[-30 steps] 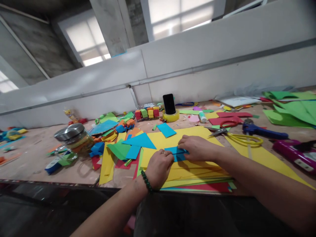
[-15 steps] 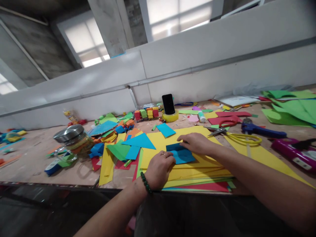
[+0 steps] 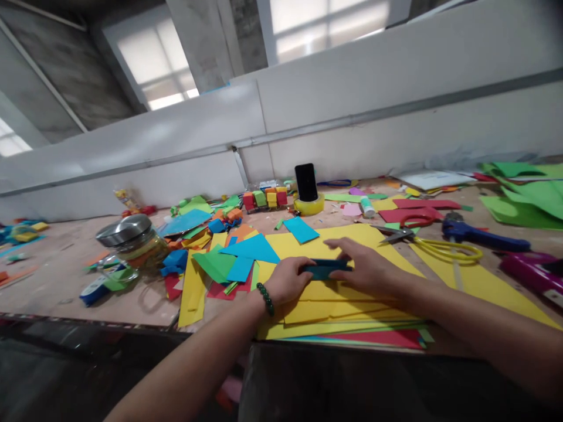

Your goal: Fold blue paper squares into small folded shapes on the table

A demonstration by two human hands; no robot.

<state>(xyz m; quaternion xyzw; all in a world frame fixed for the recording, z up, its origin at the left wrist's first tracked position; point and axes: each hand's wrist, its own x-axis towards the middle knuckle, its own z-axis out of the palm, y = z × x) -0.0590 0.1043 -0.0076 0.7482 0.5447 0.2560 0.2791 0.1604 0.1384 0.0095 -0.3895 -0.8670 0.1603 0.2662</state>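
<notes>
A small blue paper (image 3: 324, 270), folded with its long sides standing up, is between my hands above stacked yellow sheets (image 3: 365, 234). My left hand (image 3: 290, 279) pinches its left end; a green bead bracelet circles that wrist. At the right end, my right hand (image 3: 361, 265) has its thumb against the near side and its fingers bent over the far side, the index finger raised. Left of my hands, flat blue pieces (image 3: 251, 248) and a green piece (image 3: 214, 265) overlap on the pile. Another blue rectangle (image 3: 301, 230) lies just beyond.
To the right are scissors (image 3: 448, 248) with yellow and red handles, a blue-handled tool (image 3: 484, 233) and a purple tool (image 3: 532, 272). A phone (image 3: 306, 181) stands on a yellow tape roll (image 3: 309, 205) behind. Glass jars (image 3: 143, 252) and paper cubes (image 3: 264, 199) sit left and back.
The blue paper has gone from mostly flat with its far edge raised to a narrow shape with upright sides. My left hand moved up to its left end; my right hand shifted slightly right.
</notes>
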